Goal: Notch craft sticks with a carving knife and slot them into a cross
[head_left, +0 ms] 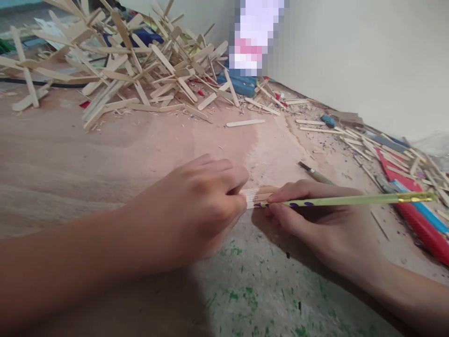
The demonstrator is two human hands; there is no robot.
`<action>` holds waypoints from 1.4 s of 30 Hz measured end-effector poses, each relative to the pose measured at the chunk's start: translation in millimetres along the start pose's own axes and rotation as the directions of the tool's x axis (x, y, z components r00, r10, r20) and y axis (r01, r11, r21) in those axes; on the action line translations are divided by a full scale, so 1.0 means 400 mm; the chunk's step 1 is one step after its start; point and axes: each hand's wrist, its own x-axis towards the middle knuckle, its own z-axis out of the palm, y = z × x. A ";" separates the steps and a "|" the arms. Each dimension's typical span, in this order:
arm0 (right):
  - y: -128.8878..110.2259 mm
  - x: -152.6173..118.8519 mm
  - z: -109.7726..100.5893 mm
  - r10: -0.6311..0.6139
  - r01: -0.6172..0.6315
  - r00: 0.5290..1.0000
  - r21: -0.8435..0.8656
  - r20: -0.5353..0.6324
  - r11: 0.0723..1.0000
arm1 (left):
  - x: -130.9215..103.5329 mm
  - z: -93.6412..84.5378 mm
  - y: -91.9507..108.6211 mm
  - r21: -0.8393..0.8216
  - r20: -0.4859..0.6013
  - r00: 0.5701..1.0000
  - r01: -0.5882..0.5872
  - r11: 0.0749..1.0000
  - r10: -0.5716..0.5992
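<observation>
In the middle of the head view, my left hand (210,201) is closed over the left end of some flat wooden craft sticks (257,193), which lie side by side. Thin dark lines are marked on their pale wood. My right hand (315,215) pinches a light green pencil (351,200) with dark spots and a gold end. Its tip touches or is just over the sticks, beside my left fingers. Behind my right hand lies a craft knife (315,172), its handle partly hidden. How far the sticks run under my left hand is hidden.
A tangled heap of craft sticks (140,65) fills the back left. Behind it sits a blue block (240,84). One loose stick (245,123) lies nearer. On the right are scattered sticks, a red tool (417,220) and a blue strip (421,206). A pale wall (368,61) rises behind.
</observation>
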 end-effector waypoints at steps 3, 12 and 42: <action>-0.013 0.004 0.000 0.020 -0.022 0.999 -0.056 -0.026 0.998 | 0.000 -0.001 0.001 0.012 0.007 1.000 0.011 1.000 -0.011; -0.011 0.006 0.006 0.005 -0.008 0.999 -0.065 -0.038 0.998 | -0.001 0.002 -0.001 0.028 0.004 1.000 0.009 1.000 -0.009; 0.009 -0.008 -0.003 0.018 -0.022 0.999 -0.087 -0.048 0.996 | -0.006 0.005 -0.001 0.037 -0.022 0.999 -0.033 0.999 0.034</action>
